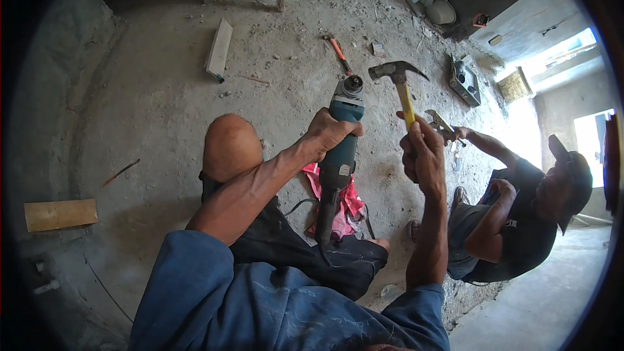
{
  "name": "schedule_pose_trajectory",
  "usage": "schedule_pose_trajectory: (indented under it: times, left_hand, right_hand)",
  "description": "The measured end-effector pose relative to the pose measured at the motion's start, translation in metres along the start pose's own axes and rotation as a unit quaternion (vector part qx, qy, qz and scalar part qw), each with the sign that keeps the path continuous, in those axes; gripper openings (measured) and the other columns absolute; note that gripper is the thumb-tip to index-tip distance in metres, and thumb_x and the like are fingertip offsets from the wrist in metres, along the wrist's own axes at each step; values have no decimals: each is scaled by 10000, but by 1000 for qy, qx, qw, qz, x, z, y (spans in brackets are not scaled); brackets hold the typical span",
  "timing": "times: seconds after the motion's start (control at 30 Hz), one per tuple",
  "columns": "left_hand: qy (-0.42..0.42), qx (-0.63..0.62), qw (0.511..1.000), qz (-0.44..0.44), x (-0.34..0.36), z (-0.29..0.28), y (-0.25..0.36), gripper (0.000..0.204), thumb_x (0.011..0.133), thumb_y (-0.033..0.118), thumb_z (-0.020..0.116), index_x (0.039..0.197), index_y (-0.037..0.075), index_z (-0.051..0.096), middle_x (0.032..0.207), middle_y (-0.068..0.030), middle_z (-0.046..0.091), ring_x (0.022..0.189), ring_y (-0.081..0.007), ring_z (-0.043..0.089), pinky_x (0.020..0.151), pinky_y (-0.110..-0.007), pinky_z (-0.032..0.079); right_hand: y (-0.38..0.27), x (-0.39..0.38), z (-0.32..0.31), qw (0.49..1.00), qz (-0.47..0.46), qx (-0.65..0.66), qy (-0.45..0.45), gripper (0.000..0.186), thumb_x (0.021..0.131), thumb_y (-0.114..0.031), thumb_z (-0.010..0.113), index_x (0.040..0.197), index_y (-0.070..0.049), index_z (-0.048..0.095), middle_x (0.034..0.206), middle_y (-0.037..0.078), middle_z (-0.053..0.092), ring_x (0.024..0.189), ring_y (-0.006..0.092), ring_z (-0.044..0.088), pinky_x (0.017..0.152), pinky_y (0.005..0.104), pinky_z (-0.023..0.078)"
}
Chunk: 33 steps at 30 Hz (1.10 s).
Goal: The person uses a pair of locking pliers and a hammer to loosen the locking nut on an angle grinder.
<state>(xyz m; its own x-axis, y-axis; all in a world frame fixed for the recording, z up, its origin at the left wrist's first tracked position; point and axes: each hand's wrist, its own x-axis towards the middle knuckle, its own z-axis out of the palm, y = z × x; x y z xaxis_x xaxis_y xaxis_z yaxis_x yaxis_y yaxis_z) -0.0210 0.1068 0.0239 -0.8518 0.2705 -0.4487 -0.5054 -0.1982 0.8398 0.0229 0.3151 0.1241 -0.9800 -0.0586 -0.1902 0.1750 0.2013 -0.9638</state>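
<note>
My left hand (330, 133) is wrapped round the body of a teal and black angle grinder (339, 161). The grinder's head points away from me, with a bare spindle and no disc on it. Its black handle and cord run back toward my lap. In my right hand (426, 156) is a claw hammer (400, 77) with a yellow handle, held up with its metal head level with the grinder's head and just right of it. Hammer and grinder look apart. Below the grinder lies a bright pink cloth (348, 211), partly hidden by it.
A co-worker (520, 221) in a cap and dark shirt crouches at the right, holding a metal tool (442, 122). An orange-handled hammer (339, 54), a pale board (220, 49), an open case (464, 81) and a wooden piece (60, 215) lie on the dusty, rubble-strewn floor (149, 117).
</note>
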Motion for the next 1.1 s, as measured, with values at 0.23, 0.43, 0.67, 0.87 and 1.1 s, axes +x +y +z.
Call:
schedule_pose_trajectory:
  times: [0.23, 0.43, 0.67, 0.87, 1.1]
  left_hand:
    - [-50, 27, 993, 101, -3, 9, 6, 231, 673, 153, 797, 799, 62, 626, 716, -37, 615, 534, -132, 568, 489, -325, 546]
    - [37, 98, 992, 66, 12, 10, -14, 500, 632, 129, 823, 995, -58, 534, 840, -132, 645, 668, -179, 627, 581, -358, 575]
    - [9, 111, 993, 46, 16, 15, -13, 716, 622, 162, 852, 1131, -106, 426, 942, -179, 636, 723, -207, 646, 602, -348, 583]
    - [60, 115, 987, 97, 24, 17, -30, 219, 659, 81, 806, 738, 49, 605, 696, -54, 630, 543, -150, 586, 496, -352, 545]
    - [42, 54, 995, 78, 16, 17, -24, 247, 649, 110, 828, 741, 47, 608, 700, -66, 628, 517, -153, 579, 467, -352, 542]
  right_hand:
    - [-62, 23, -42, 980, -17, -198, -16, 401, 1071, -319, 503, 1335, -37, 612, 645, -72, 439, 438, 12, 365, 361, 222, 267]
    - [-95, 27, -38, 945, -19, -327, -5, 393, 1055, -301, 522, 1288, -8, 643, 648, -43, 503, 469, 33, 409, 430, 246, 335]
    - [-109, 30, -27, 888, -43, -457, -31, 337, 1040, -269, 530, 1205, -20, 686, 635, 8, 561, 510, 85, 487, 492, 321, 397]
    - [-111, 30, -15, 859, -93, -502, -41, 321, 1022, -239, 539, 1177, -5, 695, 648, 120, 599, 538, 210, 551, 579, 400, 434]
    - [-97, 22, -10, 865, -114, -488, -12, 314, 1024, -239, 537, 1190, -21, 691, 660, 161, 615, 554, 236, 578, 594, 415, 438]
